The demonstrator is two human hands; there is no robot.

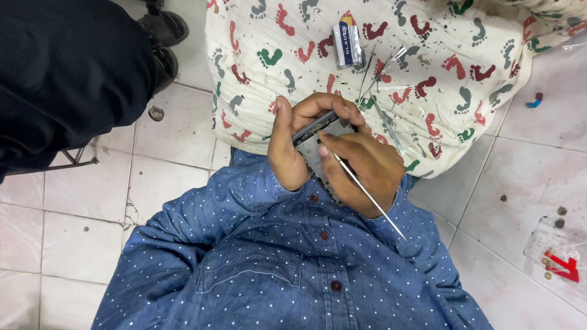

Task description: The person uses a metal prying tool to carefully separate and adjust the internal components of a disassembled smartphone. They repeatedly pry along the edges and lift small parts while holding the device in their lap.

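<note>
Only the head view here, looking straight down the person's chest. The left hand [294, 140] is wrapped around a small dark phone [316, 128], thumb on the near side, fingers curled over the far edge, so it's a full grip. The phone's long axis runs diagonally, from lower left by the palm up toward the upper right, and most of it is hidden between the two hands, so I can't tell which face is up. It sits just in front of the blue dotted shirt [285, 269], above the edge of the footprint-patterned cloth [454, 73].

The right hand [366, 167] is pinched shut on a thin metal tool [365, 191]. That tool is long and slim, tip pointing up-left right at the phone's near edge, back end sticking out down-right past the wrist. The tip looks like it's touching the phone, hard to be sure.

On the cloth beyond the hands: a small blue and white box [347, 43], and a few more thin metal tools [383, 95] lying loose. A clear plastic packet [572, 260] sits on the tiled floor [551, 171] to the right. Someone in dark clothing [42, 75] is at the left.
</note>
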